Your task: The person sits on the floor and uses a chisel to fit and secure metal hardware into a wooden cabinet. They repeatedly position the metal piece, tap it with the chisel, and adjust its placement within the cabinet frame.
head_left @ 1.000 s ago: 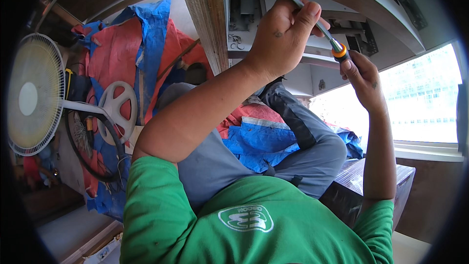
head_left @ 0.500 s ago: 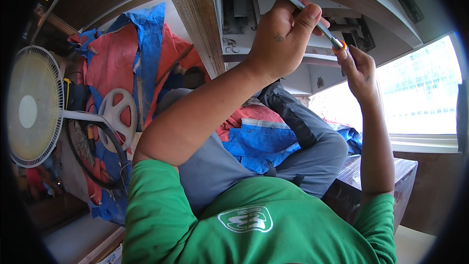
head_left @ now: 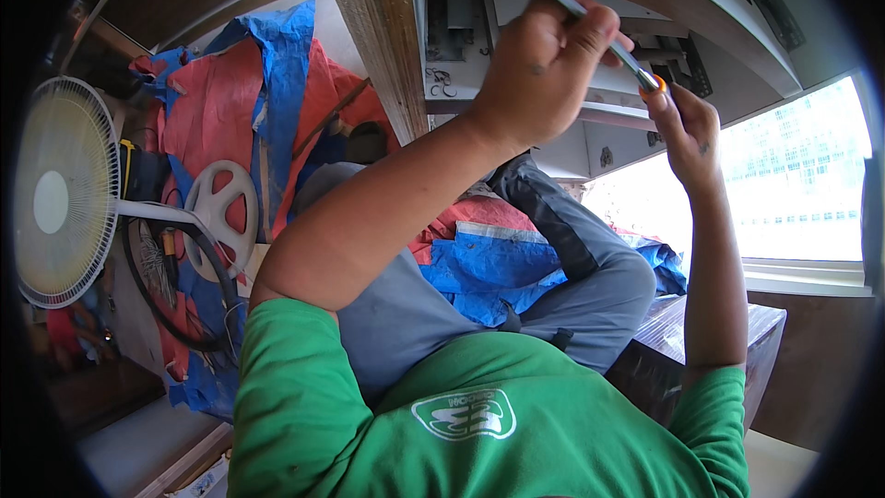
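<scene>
Both my hands are raised at the underside of a wooden cabinet frame, on one long metal hand tool [head_left: 627, 62]. It has a flat, shiny shaft with an orange collar at its lower right end; its kind is not clear. My left hand [head_left: 544, 69] closes around the shaft with the thumb on top, and a bare tip sticks out up and left of it. My right hand [head_left: 690, 134] grips the end just below the orange collar, so the handle is mostly hidden. The tool slants from upper left to lower right.
A wooden post [head_left: 392, 37] stands left of my hands, with a cabinet rail [head_left: 682, 0] overhead. Metal hooks [head_left: 441, 85] lie or hang behind. A fan [head_left: 64, 194] stands left beside a red-and-blue tarp [head_left: 217, 101]. A plastic-wrapped box [head_left: 664, 332] is by my right arm, near the window [head_left: 784, 166].
Both hands and the tool have shifted slightly right and down in the picture, keeping their grip. The view itself has moved a little as well.
</scene>
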`<state>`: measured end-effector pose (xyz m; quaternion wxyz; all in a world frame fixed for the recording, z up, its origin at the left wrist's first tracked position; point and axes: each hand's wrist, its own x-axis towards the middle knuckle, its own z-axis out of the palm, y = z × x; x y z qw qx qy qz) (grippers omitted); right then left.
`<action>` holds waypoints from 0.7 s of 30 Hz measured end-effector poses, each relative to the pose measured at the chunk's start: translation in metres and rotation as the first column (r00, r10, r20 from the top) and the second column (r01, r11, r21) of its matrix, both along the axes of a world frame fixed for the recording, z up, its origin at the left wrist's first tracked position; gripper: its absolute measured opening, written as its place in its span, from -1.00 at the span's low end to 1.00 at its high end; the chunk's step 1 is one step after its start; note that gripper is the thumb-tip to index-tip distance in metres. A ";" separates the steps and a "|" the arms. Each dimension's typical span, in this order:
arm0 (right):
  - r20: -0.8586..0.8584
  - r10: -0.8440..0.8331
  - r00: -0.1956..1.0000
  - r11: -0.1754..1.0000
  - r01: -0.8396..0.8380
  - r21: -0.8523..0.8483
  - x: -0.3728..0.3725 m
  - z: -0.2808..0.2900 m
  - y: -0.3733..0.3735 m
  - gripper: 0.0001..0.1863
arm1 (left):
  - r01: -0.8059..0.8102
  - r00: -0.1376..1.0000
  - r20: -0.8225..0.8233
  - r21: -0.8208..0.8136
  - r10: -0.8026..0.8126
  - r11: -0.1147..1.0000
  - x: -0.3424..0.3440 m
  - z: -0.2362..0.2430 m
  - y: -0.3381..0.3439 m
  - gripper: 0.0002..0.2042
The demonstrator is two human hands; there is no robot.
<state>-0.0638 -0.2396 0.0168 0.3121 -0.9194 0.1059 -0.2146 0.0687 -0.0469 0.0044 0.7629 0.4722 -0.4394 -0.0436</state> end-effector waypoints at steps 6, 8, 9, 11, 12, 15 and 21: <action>0.013 0.001 1.000 0.999 -0.001 0.044 0.000 -0.004 0.003 -0.20 | -0.039 0.999 -0.005 -0.063 0.039 0.997 0.001 -0.002 -0.006 -0.68; 0.021 -0.034 0.999 0.998 0.033 0.046 0.001 -0.005 0.004 -0.21 | -0.044 0.999 0.010 -0.046 0.044 0.998 0.000 -0.002 -0.007 -0.68; 0.027 -0.001 1.000 1.000 0.000 0.028 0.002 -0.004 0.004 -0.21 | -0.072 0.997 -0.008 -0.082 0.072 0.994 0.001 -0.002 -0.006 -0.68; -0.017 -0.006 1.000 1.000 0.005 -0.023 0.004 0.000 0.002 -0.22 | -0.090 0.996 -0.034 -0.116 0.086 0.989 0.002 -0.002 -0.004 -0.68; -0.019 0.003 1.000 0.999 -0.003 -0.041 0.005 0.002 0.002 -0.22 | -0.080 0.996 -0.037 -0.110 0.077 0.991 0.002 -0.002 -0.003 -0.69; -0.076 -0.041 0.996 0.998 0.037 -0.054 0.003 0.009 0.003 -0.22 | -0.063 0.998 0.019 -0.109 0.066 0.992 0.003 -0.002 -0.004 -0.69; -0.036 -0.024 0.999 0.995 0.021 -0.095 0.012 0.015 0.001 -0.22 | -0.055 0.996 -0.082 -0.092 0.048 0.994 0.008 -0.002 0.002 -0.69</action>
